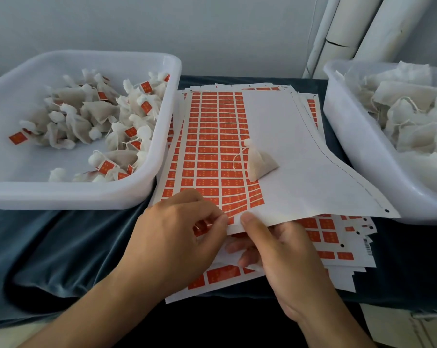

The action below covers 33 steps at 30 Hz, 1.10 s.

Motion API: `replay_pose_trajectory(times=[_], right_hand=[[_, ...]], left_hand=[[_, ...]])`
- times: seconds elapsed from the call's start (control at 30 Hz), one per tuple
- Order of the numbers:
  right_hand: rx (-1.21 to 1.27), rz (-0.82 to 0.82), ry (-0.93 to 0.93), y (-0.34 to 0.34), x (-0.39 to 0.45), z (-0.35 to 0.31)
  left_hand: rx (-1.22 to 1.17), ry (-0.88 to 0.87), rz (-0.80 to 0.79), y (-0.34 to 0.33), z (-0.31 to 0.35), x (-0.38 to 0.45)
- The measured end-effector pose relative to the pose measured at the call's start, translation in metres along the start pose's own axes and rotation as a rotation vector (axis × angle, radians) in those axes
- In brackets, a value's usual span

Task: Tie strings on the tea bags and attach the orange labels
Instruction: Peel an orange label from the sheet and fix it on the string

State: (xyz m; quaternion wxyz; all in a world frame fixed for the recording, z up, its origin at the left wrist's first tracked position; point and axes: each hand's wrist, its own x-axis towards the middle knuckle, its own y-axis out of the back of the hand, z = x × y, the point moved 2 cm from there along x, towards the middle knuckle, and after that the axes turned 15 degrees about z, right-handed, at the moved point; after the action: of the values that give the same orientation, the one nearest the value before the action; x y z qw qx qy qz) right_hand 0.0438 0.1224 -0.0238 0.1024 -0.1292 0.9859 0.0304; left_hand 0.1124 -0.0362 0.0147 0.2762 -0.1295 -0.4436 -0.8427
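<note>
Pinching label sheet (pixel 237 146) edge, both hands (pixel 177 229) (fingers (pixel 252 222) curled).

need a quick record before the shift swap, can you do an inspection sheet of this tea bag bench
surface: dark blue cloth over the bench
job's things: tied tea bag on the top label sheet; labelled bags in the left tub; unlabelled bags in the right tub
clutter: used label sheets stacked underneath
grippers: left hand fingers pinch at an orange label; right hand grips the sheet's near edge
cables: nothing seen
surroundings: grey wall, white pipes
</note>
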Motion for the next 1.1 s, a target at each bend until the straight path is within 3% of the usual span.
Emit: replay_pose_trajectory(times=[0.13, 0.37, 0.67, 1.1], right_hand=[[0.033, 0.057, 0.006, 0.001, -0.001, -0.001], [0.122, 0.13, -0.042, 0.002, 0.001, -0.001], [0.011, 0.111, 0.021, 0.002, -0.001, 0.002], [-0.061, 0.065, 0.031, 0.005, -0.001, 0.001]], left_hand=[[-0.045, -0.028, -0.049, 0.003, 0.005, -0.002], [0.019, -0.074, -0.002, 0.004, 0.009, -0.002], [0.153, -0.172, 0.003, 0.0, 0.012, -0.004], [0.016, 0.005, 0.015, -0.004, 0.001, 0.003]])
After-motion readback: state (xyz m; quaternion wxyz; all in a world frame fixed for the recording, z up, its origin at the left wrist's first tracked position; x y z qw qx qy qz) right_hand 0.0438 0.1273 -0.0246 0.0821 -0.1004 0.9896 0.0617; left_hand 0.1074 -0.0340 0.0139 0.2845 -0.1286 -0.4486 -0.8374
